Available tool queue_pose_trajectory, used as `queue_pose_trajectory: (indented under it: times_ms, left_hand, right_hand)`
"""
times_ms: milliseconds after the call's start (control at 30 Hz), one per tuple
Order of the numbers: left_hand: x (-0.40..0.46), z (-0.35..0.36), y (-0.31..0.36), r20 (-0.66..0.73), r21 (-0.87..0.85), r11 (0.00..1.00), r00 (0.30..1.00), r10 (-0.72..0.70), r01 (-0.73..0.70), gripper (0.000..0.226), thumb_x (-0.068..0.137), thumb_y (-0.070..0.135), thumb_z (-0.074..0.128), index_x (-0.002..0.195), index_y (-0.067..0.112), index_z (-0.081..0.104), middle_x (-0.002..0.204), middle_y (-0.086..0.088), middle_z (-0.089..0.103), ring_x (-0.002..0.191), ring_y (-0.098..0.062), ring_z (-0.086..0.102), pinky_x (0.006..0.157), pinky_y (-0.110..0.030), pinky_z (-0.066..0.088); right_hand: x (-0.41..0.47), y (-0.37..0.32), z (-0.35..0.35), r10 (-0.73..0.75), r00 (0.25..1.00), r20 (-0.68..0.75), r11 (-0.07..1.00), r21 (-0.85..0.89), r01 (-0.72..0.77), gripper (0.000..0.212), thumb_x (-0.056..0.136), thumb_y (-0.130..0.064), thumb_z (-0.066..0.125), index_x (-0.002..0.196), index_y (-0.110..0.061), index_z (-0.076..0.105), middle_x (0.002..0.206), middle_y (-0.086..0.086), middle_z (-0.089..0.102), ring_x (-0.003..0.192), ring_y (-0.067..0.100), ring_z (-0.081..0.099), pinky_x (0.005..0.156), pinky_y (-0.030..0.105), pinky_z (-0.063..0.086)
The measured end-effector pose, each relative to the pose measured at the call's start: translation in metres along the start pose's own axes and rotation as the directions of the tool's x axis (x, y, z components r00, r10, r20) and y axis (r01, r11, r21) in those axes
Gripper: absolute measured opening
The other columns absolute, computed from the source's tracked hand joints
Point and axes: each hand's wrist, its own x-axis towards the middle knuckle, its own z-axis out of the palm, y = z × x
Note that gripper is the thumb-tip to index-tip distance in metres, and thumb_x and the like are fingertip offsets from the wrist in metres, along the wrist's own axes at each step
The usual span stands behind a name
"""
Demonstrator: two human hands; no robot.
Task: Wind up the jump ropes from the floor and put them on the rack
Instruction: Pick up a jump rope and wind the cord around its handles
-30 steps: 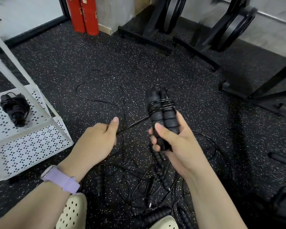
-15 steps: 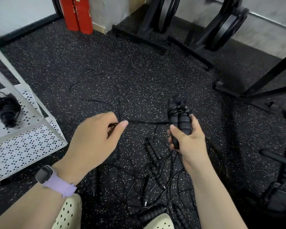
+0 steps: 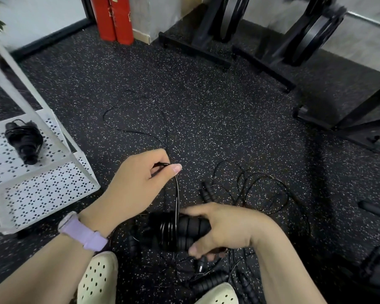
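Left hand [image 3: 140,178] pinches, fingers [image 3: 173,168] together; right hand [image 3: 224,229] clenched (palm down).

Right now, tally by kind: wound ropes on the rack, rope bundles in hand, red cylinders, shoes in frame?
Wound ropes on the white rack: 1
Rope bundles in hand: 1, gripped by the right hand; the left hand pinches its cord
Red cylinders: 2
Shoes: 2
Total: 6

No legible text, label, brand or number on any surface in view.
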Motion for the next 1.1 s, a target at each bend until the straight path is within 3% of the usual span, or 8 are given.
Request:
queue_pose_trajectory:
  times_ms: [167,267,333,467,600,767,967,1100]
  left_hand:
    - [0.009,-0.006,-0.005,0.159,-0.164,0.952,0.959,-0.234,0.259,0.039,0.095,0.052,0.06,0.071,0.021,0.057,0.051,0.011,0.039,0.048,-0.009,0.034,0.05,-0.027,0.031]
    - [0.006,-0.005,-0.002,0.31,-0.481,0.77,0.903,-0.297,0.419,0.028,0.094,0.032,0.067,0.071,0.018,0.06,0.056,0.008,0.056,0.053,-0.012,0.052,0.055,-0.027,0.046]
    - [0.005,0.005,-0.003,0.225,-0.403,0.804,0.899,-0.375,0.436,0.028,0.098,0.005,0.064,0.073,0.017,0.067,0.065,0.004,0.068,0.068,-0.018,0.06,0.07,-0.032,0.05]
    - [0.011,0.027,0.004,0.019,-0.249,0.762,0.79,-0.613,0.597,0.035,0.097,-0.001,0.055,0.063,0.009,0.054,0.043,0.005,0.048,0.054,-0.018,0.038,0.05,-0.026,0.027]
    - [0.006,0.031,0.011,0.033,-0.361,0.724,0.783,-0.621,0.588,0.032,0.096,0.012,0.056,0.064,0.013,0.055,0.048,0.004,0.047,0.057,-0.021,0.037,0.054,-0.031,0.025]
    - [0.009,0.031,0.01,0.167,-0.498,0.582,0.73,-0.663,0.643,0.031,0.096,0.006,0.045,0.067,0.018,0.046,0.055,0.0,0.033,0.047,-0.014,0.022,0.048,-0.023,0.014]
    - [0.008,0.027,0.009,0.141,-0.464,0.665,0.79,-0.597,0.585,0.039,0.096,0.016,0.053,0.058,0.023,0.051,0.055,0.002,0.033,0.051,-0.015,0.024,0.052,-0.031,0.016]
    - [0.01,0.028,0.009,0.149,-0.451,0.682,0.802,-0.578,0.576,0.032,0.1,0.012,0.049,0.069,0.018,0.047,0.052,0.003,0.033,0.047,-0.014,0.022,0.05,-0.028,0.014]
  right_hand:
    - [-0.012,-0.012,0.001,-0.284,0.95,0.129,0.935,0.257,0.244,0.045,0.094,0.003,0.07,0.132,-0.02,0.059,0.096,0.016,0.069,0.071,0.022,0.06,0.058,0.029,0.048]
    - [-0.018,-0.011,-0.001,-0.413,0.91,0.034,0.846,0.384,0.37,0.05,0.095,0.006,0.065,0.141,-0.006,0.049,0.096,0.019,0.066,0.072,0.024,0.06,0.06,0.034,0.049]
    - [-0.019,-0.011,-0.002,-0.422,0.904,-0.076,0.79,0.459,0.407,0.051,0.095,0.004,0.065,0.142,-0.008,0.049,0.093,0.018,0.066,0.071,0.023,0.061,0.057,0.028,0.052]
    - [-0.014,-0.008,-0.002,-0.328,0.907,-0.266,0.732,0.535,0.422,0.068,0.091,-0.003,0.073,0.149,-0.019,0.042,0.09,0.018,0.068,0.069,0.024,0.062,0.055,0.029,0.05]
    - [-0.011,-0.008,-0.001,-0.356,0.872,-0.337,0.714,0.503,0.486,0.088,0.092,-0.006,0.075,0.156,-0.047,0.032,0.096,0.022,0.069,0.074,0.027,0.061,0.058,0.033,0.05]
    - [-0.008,-0.013,0.001,-0.367,0.85,-0.378,0.711,0.475,0.518,0.072,0.094,-0.003,0.07,0.154,-0.033,0.041,0.092,0.02,0.067,0.071,0.027,0.06,0.058,0.034,0.049]
    - [-0.01,-0.014,0.002,-0.361,0.829,-0.428,0.7,0.463,0.544,0.064,0.093,-0.005,0.072,0.148,-0.03,0.049,0.093,0.02,0.067,0.072,0.028,0.059,0.057,0.034,0.049]
    - [-0.009,-0.013,0.004,-0.337,0.813,-0.475,0.698,0.454,0.554,0.054,0.094,-0.006,0.073,0.141,-0.024,0.054,0.096,0.02,0.07,0.073,0.028,0.06,0.059,0.035,0.049]
